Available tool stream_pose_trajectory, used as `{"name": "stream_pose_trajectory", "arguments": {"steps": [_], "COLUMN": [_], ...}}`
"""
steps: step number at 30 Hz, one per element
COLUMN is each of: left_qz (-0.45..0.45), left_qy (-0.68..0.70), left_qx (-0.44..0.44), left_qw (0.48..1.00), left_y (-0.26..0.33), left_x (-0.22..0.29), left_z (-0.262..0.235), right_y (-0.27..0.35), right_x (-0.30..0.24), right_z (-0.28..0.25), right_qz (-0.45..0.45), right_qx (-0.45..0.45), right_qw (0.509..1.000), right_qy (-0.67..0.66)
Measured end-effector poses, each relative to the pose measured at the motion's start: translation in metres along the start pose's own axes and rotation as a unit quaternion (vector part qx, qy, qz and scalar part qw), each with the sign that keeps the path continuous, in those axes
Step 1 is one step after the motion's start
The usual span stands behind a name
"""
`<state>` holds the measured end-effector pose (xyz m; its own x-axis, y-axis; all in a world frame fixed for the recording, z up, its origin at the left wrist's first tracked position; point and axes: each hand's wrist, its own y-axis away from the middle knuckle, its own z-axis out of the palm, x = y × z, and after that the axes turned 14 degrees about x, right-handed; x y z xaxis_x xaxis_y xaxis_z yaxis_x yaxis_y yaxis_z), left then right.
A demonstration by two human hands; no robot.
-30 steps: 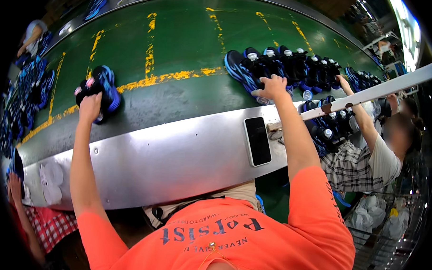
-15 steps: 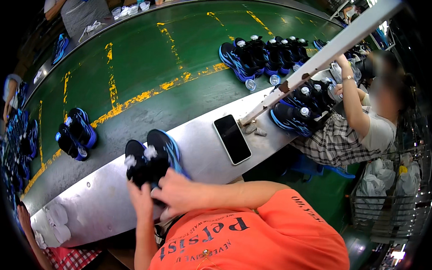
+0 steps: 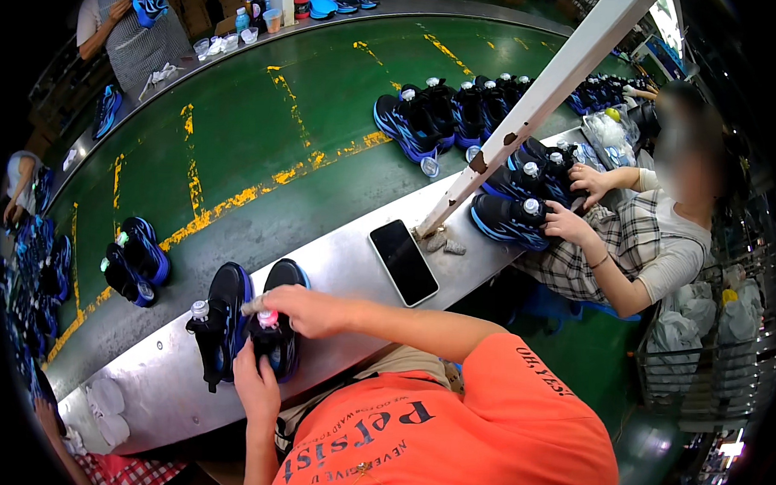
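Observation:
A pair of black and blue sneakers stands on the metal bench before me, toes pointing away. My left hand (image 3: 257,383) has its fingers against the side of the right sneaker (image 3: 288,277), near the heel opening. Over that sneaker's tongue reaches my right hand (image 3: 304,312), fingers pressed together beside a small round piece with a pinkish shine; whether they pinch it cannot be made out. Just left of it, the other sneaker (image 3: 226,290) touches neither hand. A clear, silvery round piece (image 3: 199,310) sits on its tongue.
A phone (image 3: 403,262) lies on the bench by a slanted white post (image 3: 538,107). Another pair of sneakers (image 3: 136,261) stands on the green belt (image 3: 246,152). At right, a co-worker's hands (image 3: 572,223) touch sneakers. White rolls (image 3: 107,410) lie at the bench's left end.
The left sneaker now stands apart from my hands, shifted left. My right hand has moved up to the right sneaker's tongue. The co-worker's hands have come down to the nearer sneakers.

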<state>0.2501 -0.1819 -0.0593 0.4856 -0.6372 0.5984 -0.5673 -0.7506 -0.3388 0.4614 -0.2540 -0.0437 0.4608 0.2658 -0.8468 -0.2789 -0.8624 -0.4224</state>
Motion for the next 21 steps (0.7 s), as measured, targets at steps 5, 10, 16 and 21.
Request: {"name": "stream_pose_trajectory", "arguments": {"steps": [5, 10, 16, 21], "left_qz": [-0.089, -0.003, -0.163, -0.206], "left_qy": [0.154, 0.083, 0.122, 0.155], "left_qx": [-0.061, -0.014, -0.017, -0.044], "left_qw": [0.982, 0.996, 0.979, 0.965], "left_y": [-0.02, -0.023, -0.036, -0.026], "left_x": [-0.01, 0.008, 0.012, 0.027], "left_z": [-0.001, 0.025, 0.029, 0.005], "right_y": [0.001, -0.014, 0.007, -0.001], "right_x": [0.002, 0.016, -0.009, -0.024], "right_z": [-0.04, -0.025, -0.022, -0.023], "right_qz": [0.058, -0.017, -0.106, 0.02], "right_qx": [-0.2, -0.115, -0.143, -0.213], "right_qw": [0.973, 0.993, 0.959, 0.94], "right_qy": [-0.095, 0.031, 0.219, 0.265]}}
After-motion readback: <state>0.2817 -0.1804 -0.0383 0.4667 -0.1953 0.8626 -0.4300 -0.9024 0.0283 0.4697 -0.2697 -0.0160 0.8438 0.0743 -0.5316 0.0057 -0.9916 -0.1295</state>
